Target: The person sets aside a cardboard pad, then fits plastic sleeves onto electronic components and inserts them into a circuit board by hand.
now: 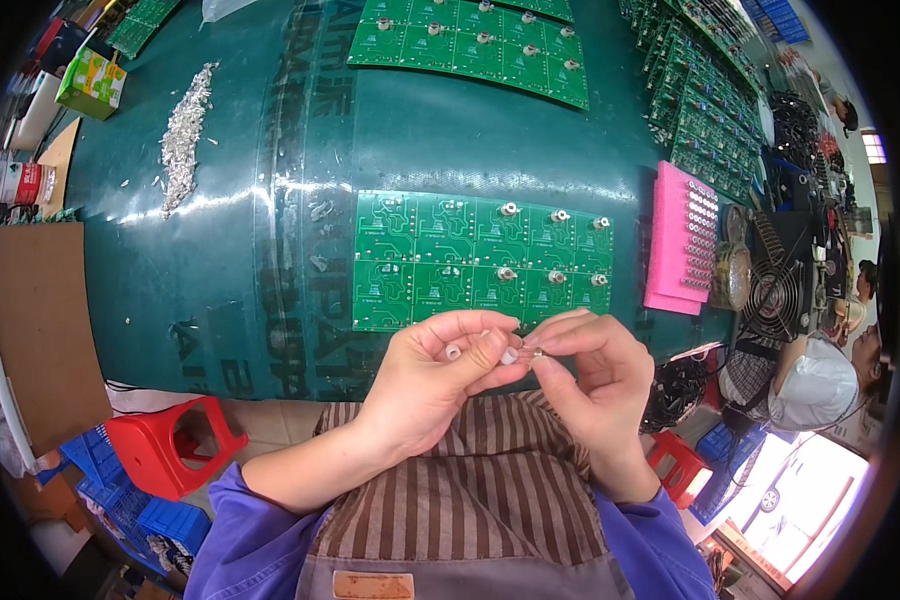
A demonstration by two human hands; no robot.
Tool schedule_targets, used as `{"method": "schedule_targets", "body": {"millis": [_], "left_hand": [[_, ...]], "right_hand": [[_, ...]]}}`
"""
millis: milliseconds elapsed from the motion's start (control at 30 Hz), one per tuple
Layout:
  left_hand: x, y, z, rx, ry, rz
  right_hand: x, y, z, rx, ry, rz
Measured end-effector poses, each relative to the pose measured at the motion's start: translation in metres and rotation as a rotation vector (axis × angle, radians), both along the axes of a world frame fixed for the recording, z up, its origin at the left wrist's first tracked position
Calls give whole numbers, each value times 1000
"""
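Just beyond the apron, both hands meet over the table's near edge. My left hand point(435, 370) is closed around several small white plastic sleeves point(453, 352), which show between its fingers. Thumb and forefinger of my right hand point(600, 375) pinch a tiny metal-looking part point(539, 351) right beside the left fingertips; its exact kind is too small to tell. Directly beyond the hands lies a green circuit board panel point(440, 235) divided into squares. Upright metal-tipped components point(507, 274) stand on its middle and right squares, while the left squares carry none.
More board panels point(460, 45) lie at the far side, and populated boards point(710, 110) are stacked far right. A pink foam block point(670, 245) holds rows of small parts. Loose silvery parts point(185, 140) form a pile at left. A fan point(775, 288) and red stool point(170, 445) flank the table.
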State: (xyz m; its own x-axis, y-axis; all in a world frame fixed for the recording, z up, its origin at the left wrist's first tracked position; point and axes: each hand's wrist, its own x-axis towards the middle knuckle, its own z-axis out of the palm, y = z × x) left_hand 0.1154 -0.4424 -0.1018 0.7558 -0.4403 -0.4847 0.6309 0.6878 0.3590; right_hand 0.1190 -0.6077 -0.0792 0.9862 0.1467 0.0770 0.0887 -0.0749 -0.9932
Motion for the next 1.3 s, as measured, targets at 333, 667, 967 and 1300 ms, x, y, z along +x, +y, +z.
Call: {"method": "schedule_targets", "body": {"millis": [333,667,967,1300], "left_hand": [[0,0,0,83,-126,-23],[0,1,1,130,-138,-31],[0,0,-2,201,-235,-78],[-5,-3,-1,143,-137,3]], "right_hand": [[2,-1,2,-78,-51,29],[8,-5,8,-213,-210,136],[11,-9,11,-212,-151,173],[15,-10,10,-298,-150,244]]}}
